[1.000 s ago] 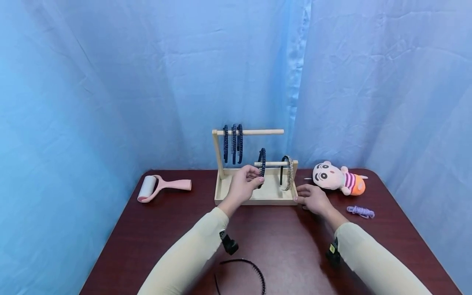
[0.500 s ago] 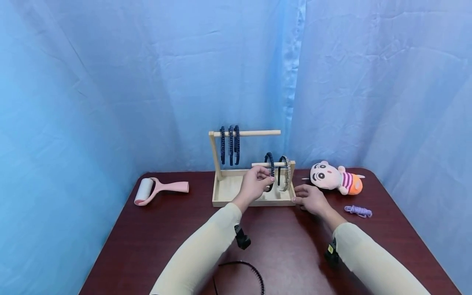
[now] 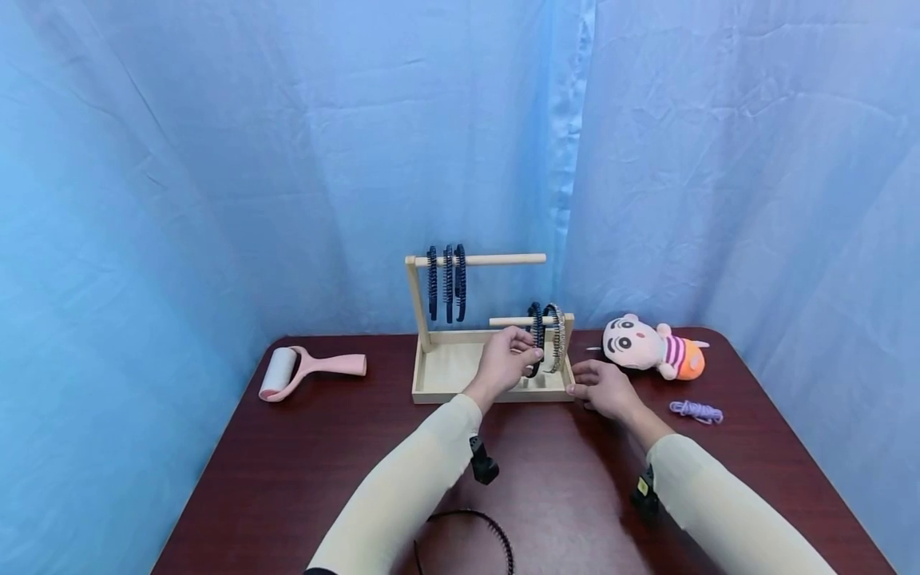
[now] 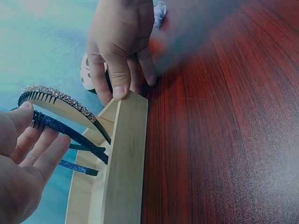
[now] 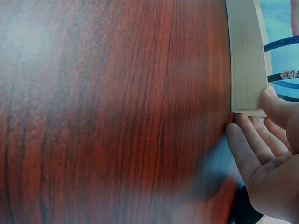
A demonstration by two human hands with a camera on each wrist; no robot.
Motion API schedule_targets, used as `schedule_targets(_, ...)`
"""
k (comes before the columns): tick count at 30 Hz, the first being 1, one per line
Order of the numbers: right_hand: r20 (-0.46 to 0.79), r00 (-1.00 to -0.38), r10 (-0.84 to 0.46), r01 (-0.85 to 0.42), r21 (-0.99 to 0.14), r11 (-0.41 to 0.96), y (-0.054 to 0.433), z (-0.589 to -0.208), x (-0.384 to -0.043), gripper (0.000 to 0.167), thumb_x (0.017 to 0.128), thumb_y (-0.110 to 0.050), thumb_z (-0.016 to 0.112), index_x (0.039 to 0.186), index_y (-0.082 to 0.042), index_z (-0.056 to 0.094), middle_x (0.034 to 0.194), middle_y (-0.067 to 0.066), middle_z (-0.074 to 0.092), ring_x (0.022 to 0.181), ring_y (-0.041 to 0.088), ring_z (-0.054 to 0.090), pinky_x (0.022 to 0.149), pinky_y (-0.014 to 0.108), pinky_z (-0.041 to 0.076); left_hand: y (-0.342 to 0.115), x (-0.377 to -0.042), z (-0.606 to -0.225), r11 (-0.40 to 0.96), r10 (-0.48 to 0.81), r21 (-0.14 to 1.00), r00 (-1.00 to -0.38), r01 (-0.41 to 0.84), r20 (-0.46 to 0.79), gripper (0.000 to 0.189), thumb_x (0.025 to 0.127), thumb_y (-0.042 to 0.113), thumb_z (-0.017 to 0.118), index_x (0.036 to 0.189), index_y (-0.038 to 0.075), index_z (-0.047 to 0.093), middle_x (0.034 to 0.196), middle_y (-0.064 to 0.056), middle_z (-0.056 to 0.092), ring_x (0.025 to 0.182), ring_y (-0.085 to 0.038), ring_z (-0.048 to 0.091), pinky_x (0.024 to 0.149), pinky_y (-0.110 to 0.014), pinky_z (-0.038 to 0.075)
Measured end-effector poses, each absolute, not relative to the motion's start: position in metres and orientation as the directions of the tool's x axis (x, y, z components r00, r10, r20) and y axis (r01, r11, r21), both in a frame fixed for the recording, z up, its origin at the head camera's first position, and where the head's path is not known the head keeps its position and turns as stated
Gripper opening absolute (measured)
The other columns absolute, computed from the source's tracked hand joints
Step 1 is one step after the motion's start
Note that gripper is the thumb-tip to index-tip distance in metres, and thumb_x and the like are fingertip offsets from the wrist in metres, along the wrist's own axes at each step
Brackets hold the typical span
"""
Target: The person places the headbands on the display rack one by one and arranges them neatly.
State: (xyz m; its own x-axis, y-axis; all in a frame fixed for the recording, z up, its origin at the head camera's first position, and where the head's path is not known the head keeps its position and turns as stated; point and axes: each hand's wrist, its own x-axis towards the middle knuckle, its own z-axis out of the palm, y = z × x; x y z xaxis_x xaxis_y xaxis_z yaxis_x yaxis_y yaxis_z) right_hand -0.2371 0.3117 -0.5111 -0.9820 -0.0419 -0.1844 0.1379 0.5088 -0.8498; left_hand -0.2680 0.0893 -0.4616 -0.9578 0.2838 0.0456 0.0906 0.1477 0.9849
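A wooden headband rack [image 3: 460, 397] with a shallow tray base and two pegs stands at the back of the table. My left hand [image 3: 501, 363] pinches a dark blue glittery headband [image 4: 65, 128], which hangs round the lower peg [image 3: 506, 322]. Close to its right on that peg is a headband covered in pale sparkling stones [image 4: 65, 100]. My right hand [image 3: 607, 389] rests at the tray's front right corner, thumb on the rim and fairly straight fingers along the outer end. Several dark headbands [image 3: 447, 283] hang at the left of the upper peg [image 3: 510, 259].
One black toothed headband [image 3: 496, 525] lies at the table's near edge, partly behind my left sleeve. To the left is a pink-handled lint roller [image 3: 323, 366]. A plush doll [image 3: 650, 347] and a purple cord bundle [image 3: 695, 412] lie right. Blue curtains [image 3: 431, 160] hang behind.
My left hand has moved right with the dark blue headband, sliding it along the lower peg toward the sparkling one. My right hand has stayed at the tray corner. The view has shifted slightly.
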Motion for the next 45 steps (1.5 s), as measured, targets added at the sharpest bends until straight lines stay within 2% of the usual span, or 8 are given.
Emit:
schedule_targets(6,-0.186,-0.982,-0.039,0.14,-0.844,0.518,0.311,-0.511,-0.238,0.045,0.097,-0.009,0.071,0.136,0.007,0.056,0.13,0.03,0.065,0.102,0.025,0.071,0.078,0.043,0.062,0.09,-0.269,-0.462,0.161,0.279,0.982,-0.959,0.096,0.048,0.017,0.095,0.011,0.075,0.109,0.005,0.066,0.095,-0.007,0.072,0.082,-0.015,0.07,0.08,-0.046,0.063)
schedule_targets(13,-0.185,-0.982,-0.042,0.138,-0.847,0.514,0.312,-0.512,-0.238,0.045,0.097,-0.009,0.071,0.136,0.008,0.055,0.129,0.03,0.065,0.1,0.024,0.072,0.078,0.044,0.062,0.09,-0.268,-0.459,0.264,0.266,0.952,-0.961,0.154,0.082,0.019,0.095,0.019,0.076,0.11,0.009,0.069,0.097,-0.002,0.076,0.089,-0.012,0.068,0.076,-0.03,0.057)
schedule_targets(21,-0.187,-0.981,-0.047,0.138,-0.85,0.509,0.311,-0.511,-0.238,0.046,0.096,-0.008,0.071,0.136,0.009,0.055,0.129,0.031,0.065,0.1,0.024,0.071,0.078,0.045,0.062,0.09,-0.268,-0.457,0.274,0.293,0.948,-0.953,0.162,0.078,0.024,0.096,0.019,0.075,0.115,0.007,0.068,0.1,-0.003,0.077,0.091,-0.011,0.069,0.078,-0.027,0.055)
schedule_targets(33,-0.184,-0.982,-0.047,0.136,-0.856,0.498,0.31,-0.513,-0.238,0.046,0.096,-0.007,0.071,0.136,0.009,0.055,0.129,0.032,0.065,0.098,0.023,0.072,0.078,0.045,0.062,0.073,-0.262,-0.462,0.282,0.287,0.948,-0.956,0.149,0.065,0.035,0.093,0.024,0.078,0.122,0.007,0.068,0.108,-0.004,0.075,0.1,-0.016,0.069,0.083,-0.03,0.057)
schedule_targets(36,-0.183,-0.982,-0.046,0.137,-0.86,0.492,0.31,-0.514,-0.237,0.047,0.096,-0.007,0.072,0.136,0.009,0.055,0.129,0.032,0.064,0.098,0.023,0.072,0.078,0.044,0.062,0.06,-0.255,-0.464,0.252,0.289,0.957,-0.955,0.142,0.065,0.034,0.093,0.023,0.078,0.122,0.007,0.068,0.109,-0.007,0.075,0.099,-0.017,0.069,0.084,-0.033,0.059)
schedule_targets(40,-0.187,-0.981,-0.046,0.141,-0.86,0.49,0.31,-0.514,-0.237,0.047,0.096,-0.007,0.072,0.137,0.009,0.054,0.13,0.032,0.064,0.098,0.023,0.072,0.078,0.044,0.062,0.039,-0.244,-0.463,0.186,0.307,0.974,-0.949,0.126,0.065,0.032,0.095,0.019,0.076,0.122,0.005,0.067,0.109,-0.013,0.074,0.094,-0.021,0.07,0.085,-0.046,0.06)
schedule_targets(45,-0.182,-0.982,-0.046,0.136,-0.86,0.492,0.312,-0.513,-0.237,0.047,0.096,-0.007,0.071,0.137,0.009,0.054,0.13,0.032,0.064,0.097,0.023,0.072,0.077,0.044,0.062,0.014,-0.226,-0.454,0.189,0.357,0.974,-0.932,0.129,0.054,0.03,0.095,0.018,0.075,0.119,0.003,0.066,0.105,-0.015,0.073,0.089,-0.028,0.072,0.079,-0.044,0.061)
